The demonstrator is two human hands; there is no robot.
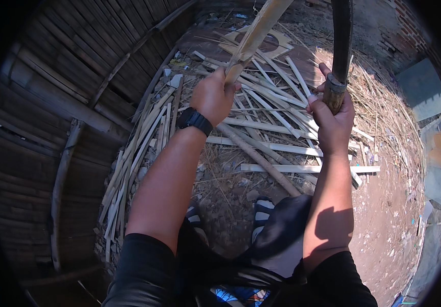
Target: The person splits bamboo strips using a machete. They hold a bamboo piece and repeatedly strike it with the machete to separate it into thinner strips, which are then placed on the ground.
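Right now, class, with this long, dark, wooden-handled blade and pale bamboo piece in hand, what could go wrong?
A slip of the long, dark blade in the right hand might cut the bare left hand gripping the pale bamboo piece. Splinters from it might pierce ungloved skin. Loose, flat, pale slats ahead of the feet in striped footwear might trip a step.

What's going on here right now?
A person's left hand grips a pale bamboo-like pole that slants up out of view. Their right hand holds a long, dark-bladed knife by its wooden handle, blade pointing up. In view, blade and pole are apart. Below, many pale split strips lie strewn across the ground.
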